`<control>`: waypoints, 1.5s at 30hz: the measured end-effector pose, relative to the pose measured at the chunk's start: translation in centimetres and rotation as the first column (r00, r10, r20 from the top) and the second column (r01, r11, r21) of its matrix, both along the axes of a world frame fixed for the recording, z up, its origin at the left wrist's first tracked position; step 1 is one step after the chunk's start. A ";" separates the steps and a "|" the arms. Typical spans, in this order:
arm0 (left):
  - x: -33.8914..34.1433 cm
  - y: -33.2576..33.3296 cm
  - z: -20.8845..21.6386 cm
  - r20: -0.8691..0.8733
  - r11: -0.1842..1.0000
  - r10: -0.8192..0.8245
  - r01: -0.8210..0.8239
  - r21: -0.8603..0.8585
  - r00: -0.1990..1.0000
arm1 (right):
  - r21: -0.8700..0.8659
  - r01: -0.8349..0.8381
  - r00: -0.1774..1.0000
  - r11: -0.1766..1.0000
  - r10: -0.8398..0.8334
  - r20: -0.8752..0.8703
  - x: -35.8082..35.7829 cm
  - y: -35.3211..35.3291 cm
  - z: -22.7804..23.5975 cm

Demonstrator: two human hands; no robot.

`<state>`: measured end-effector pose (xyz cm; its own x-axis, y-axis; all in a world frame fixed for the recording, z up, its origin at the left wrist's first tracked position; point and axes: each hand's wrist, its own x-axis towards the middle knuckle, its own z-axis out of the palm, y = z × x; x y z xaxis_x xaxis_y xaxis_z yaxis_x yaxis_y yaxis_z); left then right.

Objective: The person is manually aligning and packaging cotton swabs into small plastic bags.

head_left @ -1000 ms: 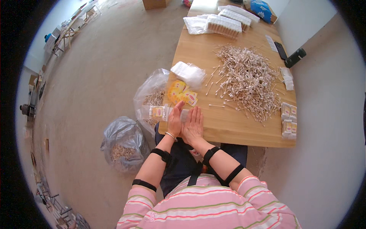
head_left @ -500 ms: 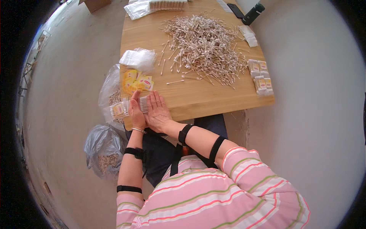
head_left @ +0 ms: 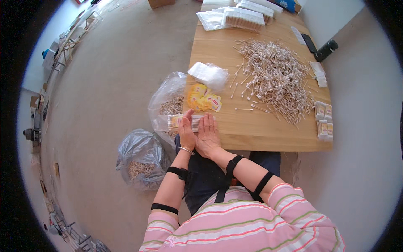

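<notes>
A clear bag of cotton swabs (head_left: 195, 123) lies at the near left corner of the table, with a yellow card showing at its left end. My left hand (head_left: 187, 134) stands on edge across its middle, fingers stretched out. Beside it, my right hand (head_left: 208, 136) lies flat over the right part of the bag, fingers straight and close together. The two palms nearly meet at the wrists. Parts of the bag are hidden beneath both hands. Just beyond them is a small heap of yellow printed cards (head_left: 203, 99).
A large pile of loose cotton swabs (head_left: 275, 77) covers the table's middle. Empty clear bags (head_left: 208, 74) lie left, small filled packs (head_left: 323, 122) right. Stacked swab packs (head_left: 243, 19), a phone (head_left: 309, 43) and a dark bottle (head_left: 326, 51) stand farther back. Plastic sacks (head_left: 142, 157) sit on the floor.
The whole view has swung left, so the table appears farther right and lower. Both hands stay on the bag of swabs, almost unchanged.
</notes>
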<state>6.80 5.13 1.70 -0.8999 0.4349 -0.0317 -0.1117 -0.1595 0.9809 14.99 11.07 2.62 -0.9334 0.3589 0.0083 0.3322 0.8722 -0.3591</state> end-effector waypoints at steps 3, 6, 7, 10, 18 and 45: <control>-0.1 -0.4 -0.1 -0.058 0.998 -0.003 0.000 -0.058 0.998 | -0.017 -0.035 0.999 0.999 0.035 0.025 -0.1 0.0 0.2; -0.3 -0.4 0.3 -0.236 0.972 -0.062 0.005 -0.233 0.970 | 0.067 -0.046 0.980 0.997 0.032 0.196 -0.4 -0.1 0.5; -0.1 -0.6 0.6 -0.238 0.973 -0.051 -0.006 -0.232 0.970 | 0.068 -0.056 0.980 0.996 0.042 0.193 -0.4 -0.2 0.6; 0.1 -0.7 3.5 -0.416 0.940 -0.138 -0.013 -0.341 0.899 | 0.031 -0.039 0.982 0.999 0.033 0.187 0.0 0.2 0.3; -6.4 -5.5 -0.7 -0.647 0.450 -0.201 -0.517 -0.728 0.736 | -0.017 0.034 0.997 0.999 -0.035 -0.073 -0.6 -0.7 0.4; -7.4 -5.4 -2.0 -0.001 0.975 -0.073 0.071 -0.211 0.997 | 0.008 -0.009 0.999 1.000 0.009 -0.031 -3.1 -2.7 0.8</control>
<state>-0.57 -0.30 -0.33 -0.8672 0.4829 -0.1219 -0.1065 0.0592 0.9925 11.90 8.34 3.40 -0.9357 0.3504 0.0400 0.3133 0.8781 -0.3617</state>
